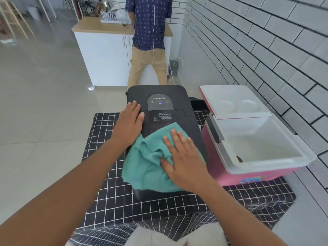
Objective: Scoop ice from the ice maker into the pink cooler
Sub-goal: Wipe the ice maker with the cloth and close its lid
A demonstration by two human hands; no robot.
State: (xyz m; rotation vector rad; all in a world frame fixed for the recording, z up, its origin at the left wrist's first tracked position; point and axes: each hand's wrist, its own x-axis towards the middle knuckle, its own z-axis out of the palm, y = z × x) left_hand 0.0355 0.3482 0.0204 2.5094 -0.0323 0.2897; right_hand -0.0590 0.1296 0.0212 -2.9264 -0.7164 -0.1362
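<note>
Big picture first: the bench (110, 192), dressed in a black grid-pattern cloth, carries both machines side by side. On the right sits the pink cooler (252, 176), lid thrown back against the tiled wall, its white tub bare of ice as far as I can see. Just left of it, the black ice maker (159, 96), lid closed, blue light glowing on the panel. Draped over its near end is a teal cloth (150, 157). The right hand (182, 157) lies flat on that cloth, fingers spread, pressing rather than gripping. The left hand (130, 121) rests flat and relaxed on the lid's left edge, holding nothing. I'd say this is a wipe-down, no scooping yet. Best approach: steady the machine with the left, then clear the cloth off the lid so it can lift freely. No scoop in sight.
</note>
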